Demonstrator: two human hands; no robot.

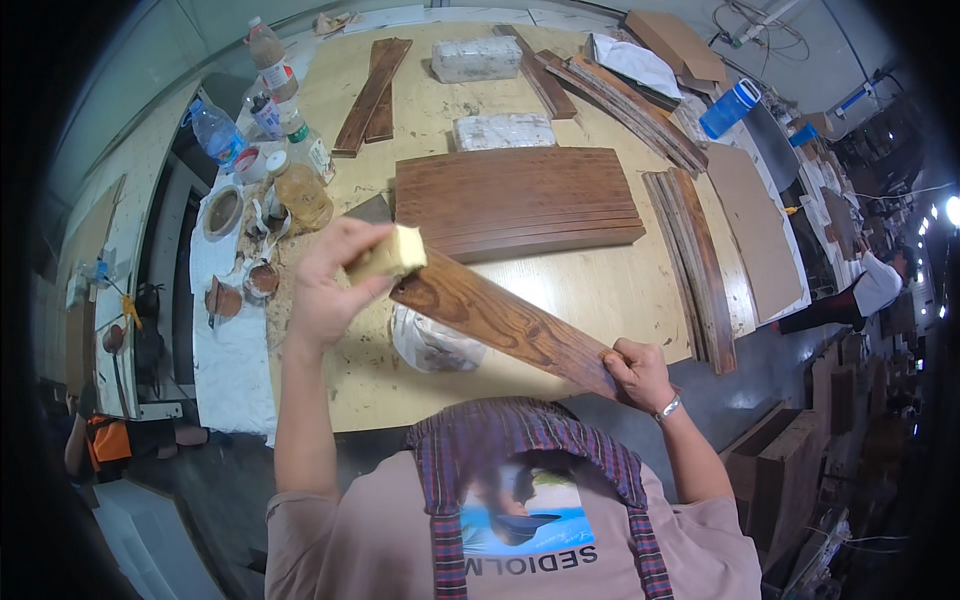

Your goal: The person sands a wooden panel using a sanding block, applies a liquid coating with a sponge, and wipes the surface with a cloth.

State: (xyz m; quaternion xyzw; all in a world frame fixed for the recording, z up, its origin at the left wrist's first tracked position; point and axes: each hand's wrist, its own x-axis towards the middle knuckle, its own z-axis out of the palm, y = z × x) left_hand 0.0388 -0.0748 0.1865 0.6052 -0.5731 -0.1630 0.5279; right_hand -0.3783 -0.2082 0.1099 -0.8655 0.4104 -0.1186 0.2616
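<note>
My left hand (335, 275) grips a pale yellow block (400, 250), which looks like a sponge or sanding block, at the far left end of a brown wooden board (500, 325). My right hand (640, 374) is wrapped round the board's near right end. The board slants across in front of me, its dark grain showing. Behind it a stack of brown boards (515, 195) lies on the worktable (350, 390). Under the raised board sits a crumpled whitish plastic bag or wrap (430, 340), partly hidden.
Bottles (270, 60), a jar of amber liquid (298, 190) and small pots (222, 300) crowd the left edge. Wrapped blocks (477, 60) and loose boards (370, 95) lie at the back. More boards (700, 270) and a blue bottle (730, 108) are on the right.
</note>
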